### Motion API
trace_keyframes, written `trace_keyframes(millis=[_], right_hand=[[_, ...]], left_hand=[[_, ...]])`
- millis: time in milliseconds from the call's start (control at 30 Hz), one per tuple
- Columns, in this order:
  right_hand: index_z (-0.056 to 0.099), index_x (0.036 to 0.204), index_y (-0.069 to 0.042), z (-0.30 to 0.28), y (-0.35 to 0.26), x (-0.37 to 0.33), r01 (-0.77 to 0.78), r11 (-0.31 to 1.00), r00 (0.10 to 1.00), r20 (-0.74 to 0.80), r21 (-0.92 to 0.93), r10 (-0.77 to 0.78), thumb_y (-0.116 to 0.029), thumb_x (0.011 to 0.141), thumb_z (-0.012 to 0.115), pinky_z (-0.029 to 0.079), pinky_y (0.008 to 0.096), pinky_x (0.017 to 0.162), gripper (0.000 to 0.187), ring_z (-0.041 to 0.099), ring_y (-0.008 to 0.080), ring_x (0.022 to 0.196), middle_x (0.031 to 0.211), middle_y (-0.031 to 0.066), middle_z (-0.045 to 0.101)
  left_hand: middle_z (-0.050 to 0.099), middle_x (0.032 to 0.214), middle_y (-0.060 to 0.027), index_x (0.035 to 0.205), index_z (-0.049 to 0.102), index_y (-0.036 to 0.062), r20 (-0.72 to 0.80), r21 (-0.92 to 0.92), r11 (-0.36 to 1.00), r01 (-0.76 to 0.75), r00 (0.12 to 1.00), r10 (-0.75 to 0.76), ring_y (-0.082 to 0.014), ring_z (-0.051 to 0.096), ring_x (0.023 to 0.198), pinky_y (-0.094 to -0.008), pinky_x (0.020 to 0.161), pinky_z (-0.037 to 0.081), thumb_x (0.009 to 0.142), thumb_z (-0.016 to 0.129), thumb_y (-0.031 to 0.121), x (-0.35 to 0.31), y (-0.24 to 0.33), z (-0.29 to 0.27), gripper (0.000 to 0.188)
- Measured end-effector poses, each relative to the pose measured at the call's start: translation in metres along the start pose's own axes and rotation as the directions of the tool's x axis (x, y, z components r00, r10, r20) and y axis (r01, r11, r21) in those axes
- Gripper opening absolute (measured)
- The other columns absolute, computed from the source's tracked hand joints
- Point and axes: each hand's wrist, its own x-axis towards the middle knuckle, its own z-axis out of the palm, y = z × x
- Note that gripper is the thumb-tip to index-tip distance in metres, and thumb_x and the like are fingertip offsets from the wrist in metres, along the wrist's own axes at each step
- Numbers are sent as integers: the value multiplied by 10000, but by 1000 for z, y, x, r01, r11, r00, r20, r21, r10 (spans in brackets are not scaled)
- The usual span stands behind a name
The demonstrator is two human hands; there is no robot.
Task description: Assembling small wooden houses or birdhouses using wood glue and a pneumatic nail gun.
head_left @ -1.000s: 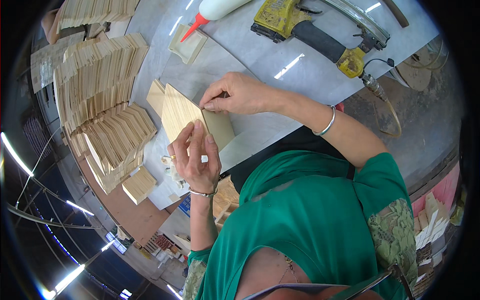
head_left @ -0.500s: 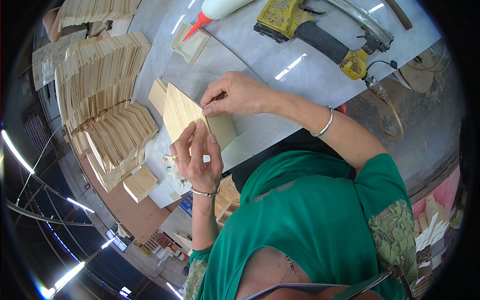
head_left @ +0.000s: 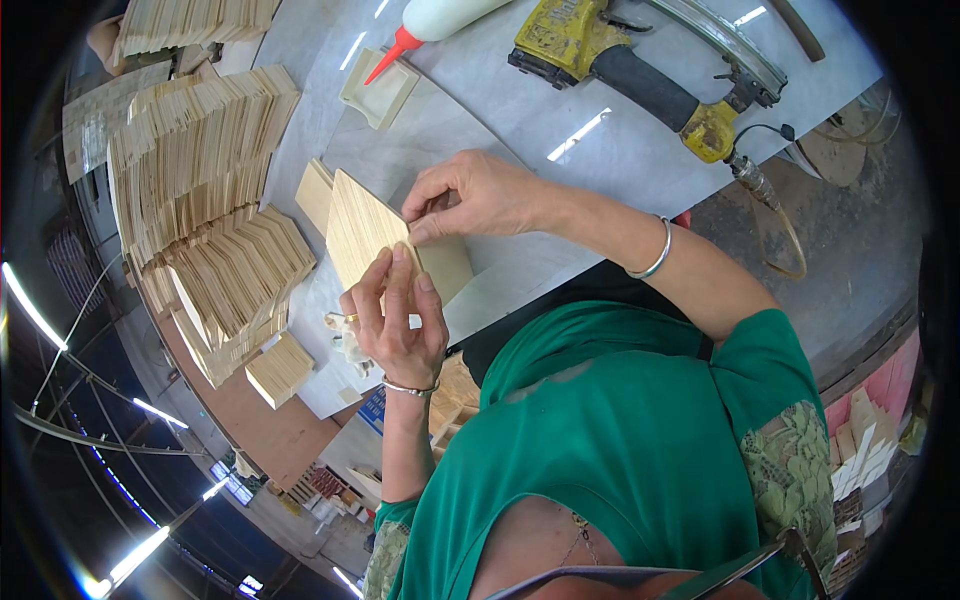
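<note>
Pale grey and glossy, our tabletop runs beneath everything we handle. Our left hand has its fingers bent, tips laid on the lower right of a pointed wooden panel; we cannot tell whether they grip it. Our right hand brings thumb and bent forefinger close together at that panel's right edge, though we cannot see whether anything is pinched. The panel sits tilted between our hands, over a pale board that shows at its right; a smaller wooden piece shows at its upper left. Near our left wrist lies a crumpled white wad, with a small wooden bundle farther left, beside tall stacks of wooden pieces. Beyond our hands, a white bottle points its red nozzle over a shallow cream tray, and a yellow-and-black nail gun lies to the right.
</note>
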Motion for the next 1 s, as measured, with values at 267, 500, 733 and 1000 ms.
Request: trace_keyframes(millis=[267, 500, 733, 1000], right_hand=[[710, 913, -16, -2, -8, 1, -84, 995, 996, -6, 51, 84, -199, 846, 698, 494, 248, 642, 195, 595, 102, 690, 779, 25, 662], [696, 920, -66, -16, -29, -27, -3, 888, 903, -383, -460, -195, -210, 853, 645, 508, 329, 692, 167, 643, 244, 736, 817, 118, 670], [456, 1297, -45, -88, -81, -109, -473, -21, 848, -448, -881, -282, -210, 753, 704, 503, 405, 802, 619, 578, 343, 975, 1024, 160, 599], [345, 1334, 41, -83, -103, -77, -567, -74, 823, -565, -820, -58, -126, 722, 618, 478, 471, 838, 692, 574, 446, 974, 971, 263, 601]], left_hand=[[637, 1067, -126, 1120, 674, 40, -8, -35, 999, 30, 1000, -30, -245, 578, 875, -350, 787, 421, 809, 660, 69, -2, 2, 1, 313], [640, 1060, -115, 1113, 682, 57, -40, -83, 995, 49, 998, -52, -260, 566, 876, -348, 794, 430, 827, 652, 77, -5, -1, 6, 289], [634, 1052, -95, 1108, 674, 38, -147, -106, 994, 29, 988, -44, -245, 550, 809, -355, 732, 411, 797, 654, 96, -5, -7, 6, 316], [613, 1049, -69, 1108, 651, 48, -194, -208, 977, 44, 977, -85, -227, 548, 835, -351, 704, 397, 767, 645, 83, -13, -10, 8, 342]])
